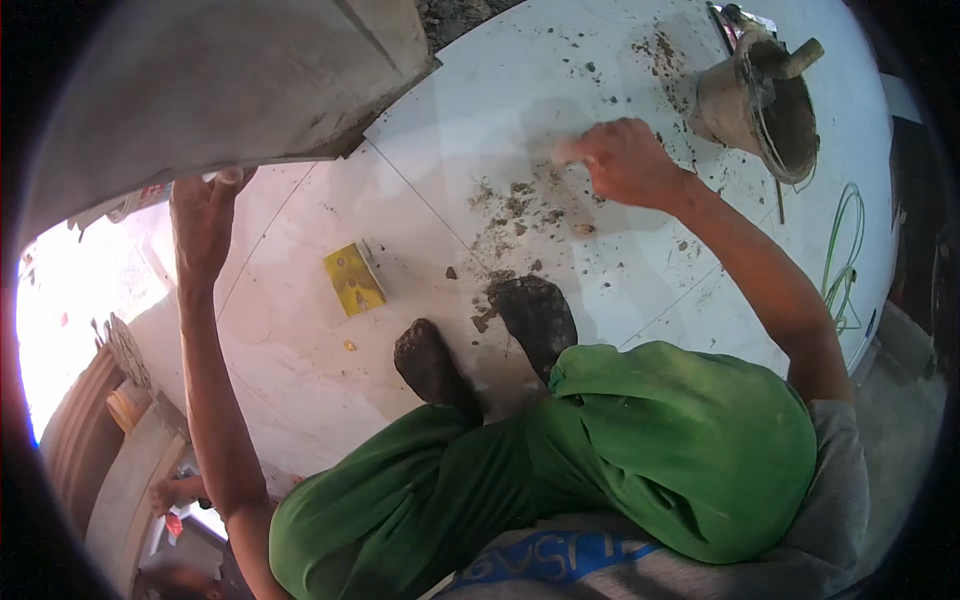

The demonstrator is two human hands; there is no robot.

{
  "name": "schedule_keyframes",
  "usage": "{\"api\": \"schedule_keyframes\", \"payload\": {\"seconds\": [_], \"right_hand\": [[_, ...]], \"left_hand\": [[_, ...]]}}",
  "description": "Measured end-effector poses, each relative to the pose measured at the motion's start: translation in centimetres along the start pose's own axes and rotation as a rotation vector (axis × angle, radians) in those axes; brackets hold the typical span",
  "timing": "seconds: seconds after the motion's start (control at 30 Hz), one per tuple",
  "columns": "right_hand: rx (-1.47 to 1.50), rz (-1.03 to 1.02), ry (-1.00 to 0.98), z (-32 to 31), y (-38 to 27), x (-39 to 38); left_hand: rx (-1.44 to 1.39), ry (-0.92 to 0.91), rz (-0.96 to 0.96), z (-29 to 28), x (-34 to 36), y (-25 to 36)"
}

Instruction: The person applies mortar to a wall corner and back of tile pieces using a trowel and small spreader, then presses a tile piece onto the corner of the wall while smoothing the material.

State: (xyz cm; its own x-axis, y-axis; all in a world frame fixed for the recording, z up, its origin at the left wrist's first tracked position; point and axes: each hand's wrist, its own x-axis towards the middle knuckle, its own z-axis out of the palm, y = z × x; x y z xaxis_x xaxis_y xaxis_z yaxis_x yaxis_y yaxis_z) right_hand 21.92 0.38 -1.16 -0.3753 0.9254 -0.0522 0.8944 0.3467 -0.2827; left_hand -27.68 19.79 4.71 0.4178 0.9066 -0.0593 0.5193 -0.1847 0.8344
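Note:
My left hand (pixel 203 225) reaches up to the lower edge of a large grey, cement-coloured slab (pixel 250 80), its fingers curled at that edge and partly hidden by it. My right hand (pixel 632 165) hovers over the white tiled floor (pixel 410 215), above scattered mortar crumbs (pixel 515 205). Its fingers look bent, with one pointing left; the fingertips are blurred, and nothing shows clearly in them. Between my hands lies a yellow box-like block (pixel 354 279) with worn patches, nearer the left one.
A dirty bucket (pixel 755 105) leans at the far right, with a stick-like handle showing at its mouth. Thin green cord (pixel 843 260) lies coiled on the right. My dark-socked feet (pixel 535 320) are on the floor. Another person's hand (pixel 172 495) shows at lower left, near carved wooden furniture (pixel 100 400).

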Motion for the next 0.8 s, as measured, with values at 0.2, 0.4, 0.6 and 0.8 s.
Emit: {"api": "schedule_keyframes", "payload": {"seconds": [0.2, 0.4, 0.6, 0.8], "right_hand": [[-0.072, 0.295, -0.045, -0.5, 1.7, -0.5], [0.314, 0.141, -0.250, 0.2, -5.2, -0.3], [0.761, 0.409, -0.091, 0.4, -9.7, 0.0], [0.907, 0.472, -0.249, 1.6, -7.4, 2.0]], "left_hand": [[0.102, 0.015, -0.053, 0.1, 0.0, 0.1], [-0.010, 0.061, -0.025, -0.3, -0.7, 1.0], [0.033, 0.054, -0.027, 0.0, -0.1, 1.5], [0.052, 0.015, 0.048, 0.0, 0.1, 1.5]]}}
